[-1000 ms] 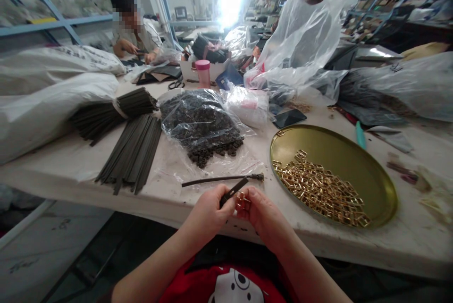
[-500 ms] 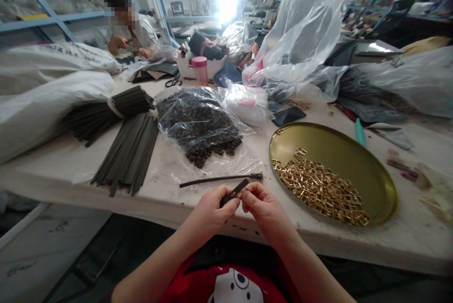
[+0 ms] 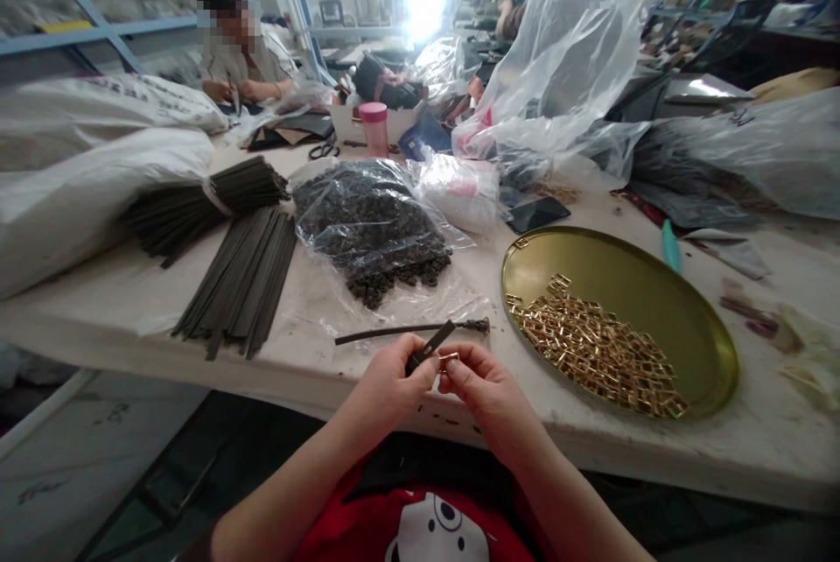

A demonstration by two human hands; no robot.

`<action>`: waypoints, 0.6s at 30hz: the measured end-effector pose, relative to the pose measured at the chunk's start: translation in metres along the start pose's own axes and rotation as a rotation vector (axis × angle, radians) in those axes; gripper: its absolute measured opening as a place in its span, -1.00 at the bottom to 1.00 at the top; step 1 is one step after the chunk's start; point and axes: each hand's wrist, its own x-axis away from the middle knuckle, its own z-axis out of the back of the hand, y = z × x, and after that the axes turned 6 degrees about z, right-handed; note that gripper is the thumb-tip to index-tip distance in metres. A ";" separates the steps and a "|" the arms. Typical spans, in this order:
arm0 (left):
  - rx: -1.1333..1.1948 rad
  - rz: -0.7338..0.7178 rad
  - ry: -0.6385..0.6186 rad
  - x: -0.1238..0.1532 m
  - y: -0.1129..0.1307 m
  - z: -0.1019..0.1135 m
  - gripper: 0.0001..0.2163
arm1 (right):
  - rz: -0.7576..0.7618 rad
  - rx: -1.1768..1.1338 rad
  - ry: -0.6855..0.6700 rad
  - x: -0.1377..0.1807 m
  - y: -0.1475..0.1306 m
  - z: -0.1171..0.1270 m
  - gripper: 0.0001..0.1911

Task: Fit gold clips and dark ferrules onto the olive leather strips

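Observation:
My left hand (image 3: 395, 382) pinches a dark strap (image 3: 438, 338) with a small slot in it; the end sticks up past the fingers. Close beside it, my right hand (image 3: 480, 382) holds a small gold buckle (image 3: 449, 358) between thumb and fingers. The buckle is right by the strap, and my fingers hide whether it is threaded on. Behind my hands lies another strap (image 3: 381, 333) with a gold buckle at its right end. To the right, a round gold tray (image 3: 613, 251) carries a heap of gold buckles (image 3: 591, 343).
Dark strips (image 3: 240, 282) lie loose at left, with a tied bundle (image 3: 249, 186) behind. A clear bag (image 3: 367, 212) spills small dark loops. Further back are a pink-lidded cup (image 3: 374, 129), a phone (image 3: 539, 214) and white sacks (image 3: 98, 194). Two people sit across the table.
My right hand has shifted slightly, and the gold buckle shows more clearly between its fingers. The strap in my left hand has tilted a little steeper. The person at far left has lowered their hands.

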 end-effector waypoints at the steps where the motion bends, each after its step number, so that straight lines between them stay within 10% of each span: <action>1: -0.014 0.001 0.006 0.000 0.000 0.000 -0.83 | -0.008 0.003 -0.017 0.001 0.000 0.000 -0.79; 18: -0.081 -0.070 0.022 0.008 0.004 -0.003 -0.80 | 0.034 -0.058 0.051 0.005 0.000 -0.005 -0.82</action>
